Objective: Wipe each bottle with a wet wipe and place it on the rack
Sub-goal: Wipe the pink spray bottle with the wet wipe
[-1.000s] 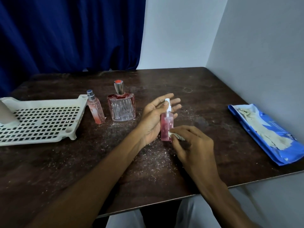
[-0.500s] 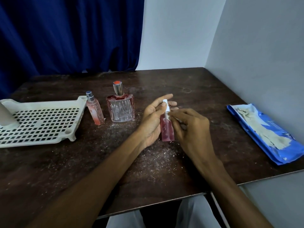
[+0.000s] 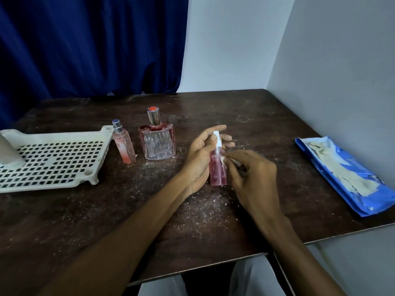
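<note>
The pink spray bottle (image 3: 217,167) is held upright near the middle of the table (image 3: 85,221); whether its base touches the surface cannot be told. It is pinched by the left hand (image 3: 201,154), with the thumb in front just below the nozzle (image 3: 216,135) and the fingers stretched behind. A scrap of wet wipe (image 3: 223,160) is clamped in the curled fingertips of the right hand (image 3: 252,178) and pressed against the bottle's side. The hold is light and high, so the bottle could be twisted loose if the wipe is dragged hard, the more so once the bottle is wetted. A slim bottle (image 3: 124,146) and a square bottle (image 3: 158,144) stand beside the rack (image 3: 53,159) at the left edge and could be knocked on the way across.
</note>
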